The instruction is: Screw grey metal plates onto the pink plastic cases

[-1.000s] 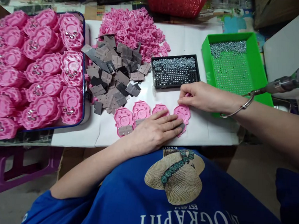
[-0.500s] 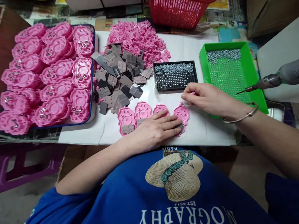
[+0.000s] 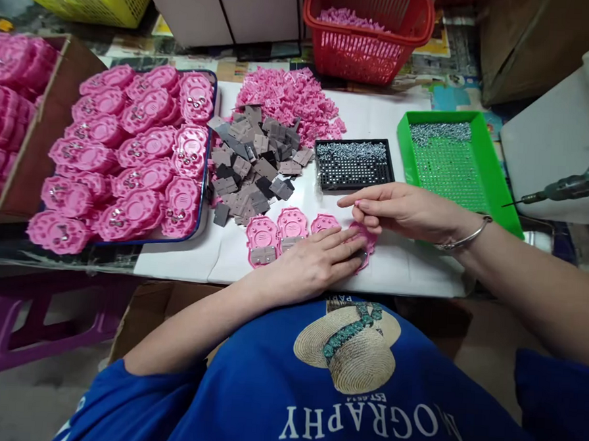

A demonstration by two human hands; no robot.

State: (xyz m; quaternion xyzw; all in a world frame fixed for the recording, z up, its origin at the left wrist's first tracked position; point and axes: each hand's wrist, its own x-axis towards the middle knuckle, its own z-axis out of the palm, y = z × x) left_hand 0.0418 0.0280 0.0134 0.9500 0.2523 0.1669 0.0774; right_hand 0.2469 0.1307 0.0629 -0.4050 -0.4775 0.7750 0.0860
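1. Right hand (image 3: 398,209): grip clamped on a small pink piece (image 3: 357,203) at the left hand's (image 3: 316,264) one o'clock; probably light, stiff; pinch its edges.
2. Left hand: unclenched, flat over pink casings (image 3: 263,233), ten to two o'clock; likely rigid; hold rims.
3. Blue shirt (image 3: 256,383), six o'clock: inverted "OGRAPHY".

Left grip (image 3: 314,262) flat on pink casings (image 3: 324,222); right grip (image 3: 396,209) pinching pink bit (image 3: 357,203).
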